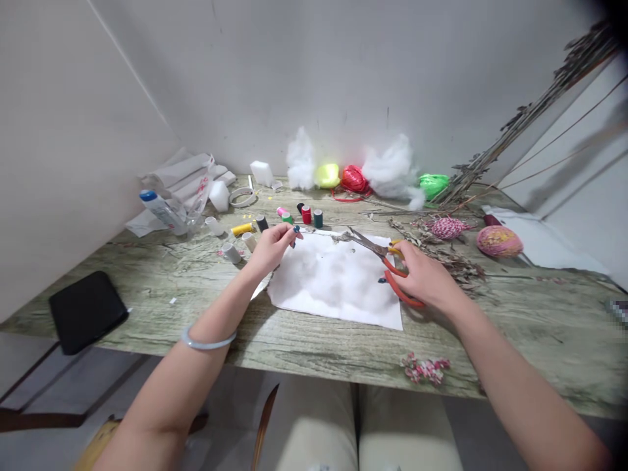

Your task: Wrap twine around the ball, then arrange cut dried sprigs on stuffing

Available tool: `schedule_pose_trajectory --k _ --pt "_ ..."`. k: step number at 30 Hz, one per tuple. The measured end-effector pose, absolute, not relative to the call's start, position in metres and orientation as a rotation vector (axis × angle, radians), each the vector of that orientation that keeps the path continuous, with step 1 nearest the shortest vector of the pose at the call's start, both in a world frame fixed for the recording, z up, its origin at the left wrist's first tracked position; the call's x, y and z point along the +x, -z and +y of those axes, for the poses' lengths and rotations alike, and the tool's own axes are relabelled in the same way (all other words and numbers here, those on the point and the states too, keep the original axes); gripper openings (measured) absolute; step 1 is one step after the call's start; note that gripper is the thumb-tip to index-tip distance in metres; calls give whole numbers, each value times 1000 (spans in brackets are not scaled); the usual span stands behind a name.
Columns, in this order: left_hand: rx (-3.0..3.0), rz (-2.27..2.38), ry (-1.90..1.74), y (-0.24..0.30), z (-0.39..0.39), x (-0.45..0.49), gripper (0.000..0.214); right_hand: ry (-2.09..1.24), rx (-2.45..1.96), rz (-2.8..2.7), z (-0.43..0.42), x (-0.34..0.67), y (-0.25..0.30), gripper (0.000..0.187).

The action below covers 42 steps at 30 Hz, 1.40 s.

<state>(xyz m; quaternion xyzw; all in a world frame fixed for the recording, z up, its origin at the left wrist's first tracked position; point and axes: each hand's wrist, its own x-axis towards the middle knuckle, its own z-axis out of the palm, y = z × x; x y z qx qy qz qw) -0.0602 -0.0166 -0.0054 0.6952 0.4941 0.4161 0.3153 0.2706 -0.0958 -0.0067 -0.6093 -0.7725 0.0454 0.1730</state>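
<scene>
My left hand (275,247) is closed in a pinch at the upper left of a white sheet (392,318). A thin dried twig (338,238) runs from its fingertips to the right, over the sheet's far edge. My right hand (424,271) grips a pair of scissors (380,250) with orange handles. Their blades are parted and point up and left, the tips close to the twig's right end. Fluffy white stuffing (338,278) lies spread over the sheet. Several thread spools stand near my left hand, among them a red spool (306,214) and a yellow spool (242,229).
Along the wall sit white fluff (392,167), a red string bundle (354,178) and a green bundle (434,186). Dried branches (510,137) lean at the right, near yarn balls (499,241). A glue bottle (161,210) and black tablet (88,311) are left. Pink flowers (424,368) lie in front.
</scene>
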Motion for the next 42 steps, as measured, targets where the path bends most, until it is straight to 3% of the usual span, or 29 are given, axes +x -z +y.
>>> schedule_pose_trajectory --k 5,19,35,42 --pt "1730 1346 -1238 2 -15 -63 38 -115 -1695 -2205 -94 272 9 39" --pt "1893 1277 -1056 7 -23 -52 35 -260 -1561 -2221 -94 269 10 36" --pt "1958 1333 -1090 3 -21 -56 33 -172 -1697 -2178 -91 274 10 27" --pt "1957 1341 -1077 6 -20 -57 34 -117 -1744 -2138 -92 272 6 32"
